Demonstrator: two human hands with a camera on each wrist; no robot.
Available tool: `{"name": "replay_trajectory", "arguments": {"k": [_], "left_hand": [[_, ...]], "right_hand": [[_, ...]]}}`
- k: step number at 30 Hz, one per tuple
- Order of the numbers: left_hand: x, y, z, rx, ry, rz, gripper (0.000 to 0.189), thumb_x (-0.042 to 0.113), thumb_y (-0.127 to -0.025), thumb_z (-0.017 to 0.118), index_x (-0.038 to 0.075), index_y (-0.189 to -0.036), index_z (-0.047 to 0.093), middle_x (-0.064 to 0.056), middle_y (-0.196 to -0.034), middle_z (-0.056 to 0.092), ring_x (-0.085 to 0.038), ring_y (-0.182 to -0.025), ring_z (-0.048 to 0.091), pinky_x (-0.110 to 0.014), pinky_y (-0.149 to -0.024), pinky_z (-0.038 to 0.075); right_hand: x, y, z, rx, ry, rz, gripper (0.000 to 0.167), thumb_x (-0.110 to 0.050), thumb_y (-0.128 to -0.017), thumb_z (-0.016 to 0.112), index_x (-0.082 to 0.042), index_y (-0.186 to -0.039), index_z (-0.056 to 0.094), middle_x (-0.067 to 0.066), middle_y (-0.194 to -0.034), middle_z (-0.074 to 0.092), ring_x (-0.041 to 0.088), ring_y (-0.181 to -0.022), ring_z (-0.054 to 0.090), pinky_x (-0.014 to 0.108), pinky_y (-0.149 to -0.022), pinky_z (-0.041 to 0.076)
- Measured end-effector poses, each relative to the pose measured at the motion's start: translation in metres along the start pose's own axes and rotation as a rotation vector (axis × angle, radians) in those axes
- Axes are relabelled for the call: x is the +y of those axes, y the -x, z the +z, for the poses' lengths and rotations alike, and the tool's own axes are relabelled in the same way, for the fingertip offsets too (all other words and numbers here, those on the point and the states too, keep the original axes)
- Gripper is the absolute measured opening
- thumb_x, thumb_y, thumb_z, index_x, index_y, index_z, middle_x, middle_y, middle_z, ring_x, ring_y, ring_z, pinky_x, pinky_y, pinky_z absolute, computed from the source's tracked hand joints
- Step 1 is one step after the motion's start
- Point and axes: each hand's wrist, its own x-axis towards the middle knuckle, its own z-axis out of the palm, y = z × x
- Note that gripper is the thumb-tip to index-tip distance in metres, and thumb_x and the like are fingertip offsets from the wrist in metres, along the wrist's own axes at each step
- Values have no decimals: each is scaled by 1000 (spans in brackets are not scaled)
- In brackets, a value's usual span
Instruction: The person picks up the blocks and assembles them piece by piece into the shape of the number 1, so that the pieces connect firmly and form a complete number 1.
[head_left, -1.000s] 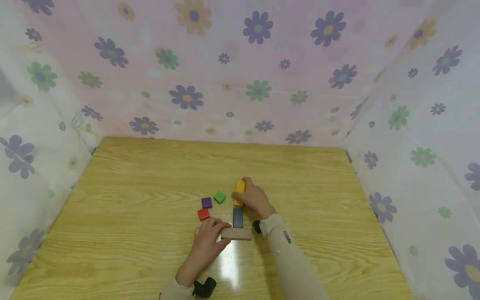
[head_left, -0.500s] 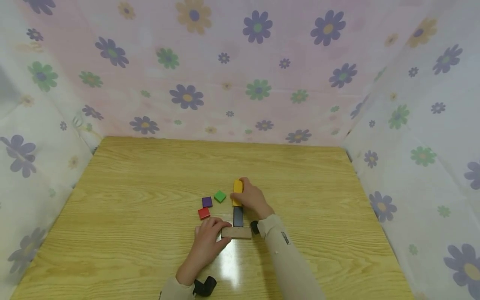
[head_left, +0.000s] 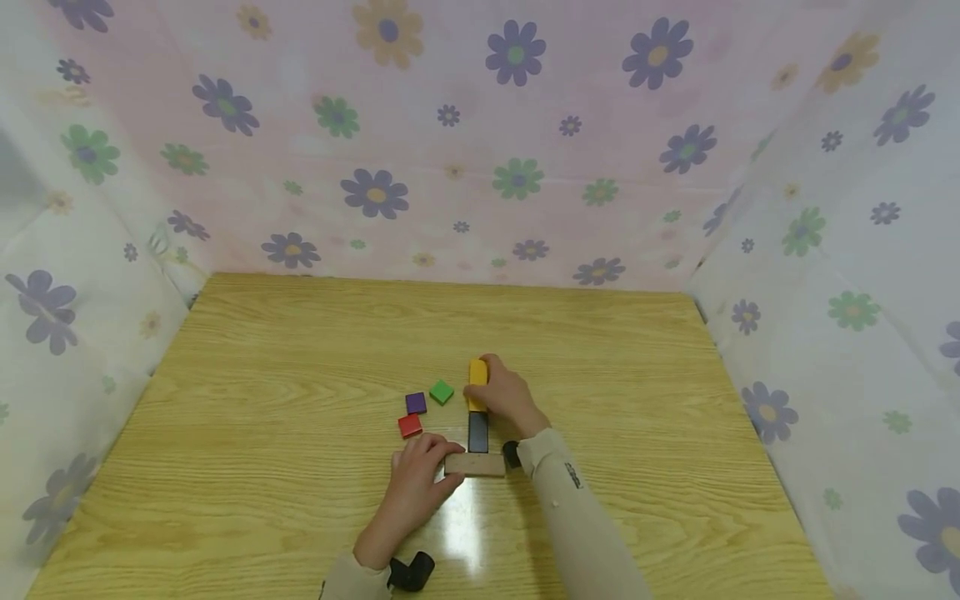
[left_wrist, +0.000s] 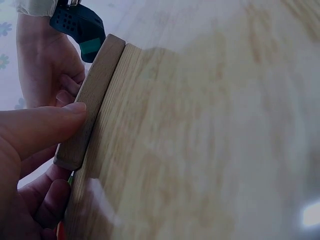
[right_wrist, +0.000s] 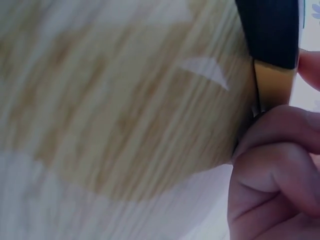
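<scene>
My left hand (head_left: 416,475) pinches the left end of a plain wooden block (head_left: 480,465), which lies crosswise on the table. In the left wrist view the thumb presses along one side of this wooden block (left_wrist: 90,107). A black block (head_left: 477,433) stretches away from its far side, forming a T with it. Beyond that, a yellow block (head_left: 477,375) continues the line, end to end with the black one. My right hand (head_left: 510,396) grips the yellow block from the right, between thumb and fingers. The right wrist view shows the yellow block (right_wrist: 274,85) meeting the black block (right_wrist: 272,32).
Left of the line of blocks lie three small square blocks: green (head_left: 442,392), purple (head_left: 416,403) and red (head_left: 410,426). The red one is close to the left fingers. Flower-patterned cloth (head_left: 450,150) surrounds the wood-grain table (head_left: 300,350) at the back and sides.
The yellow block has shifted very slightly left in the right hand's grip, more in line with the black block. The left hand and wooden block have stayed put.
</scene>
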Motion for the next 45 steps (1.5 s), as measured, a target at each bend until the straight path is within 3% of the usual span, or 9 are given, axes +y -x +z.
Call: {"name": "replay_trajectory", "arguments": {"k": [11, 45], "left_hand": [[0, 1, -1, -23, -15, -11, 29, 34, -74, 70, 29, -101, 62, 12, -97, 48, -12, -95, 41, -32, -67, 23], [1, -1, 1, -32, -46, -28, 27, 40, -73, 69, 32, -98, 63, 14, -96, 50, -10, -95, 42, -32, -69, 23]], "right_hand": [[7, -1, 0, -26, 14, -34, 67, -40, -78, 62, -14, -133, 35, 4, -99, 56, 18, -76, 50, 30, -65, 40], [6, -2, -2, -25, 29, -61, 67, -42, -77, 64, -15, -132, 37, 3, -99, 56, 18, -77, 50, 31, -67, 40]]}}
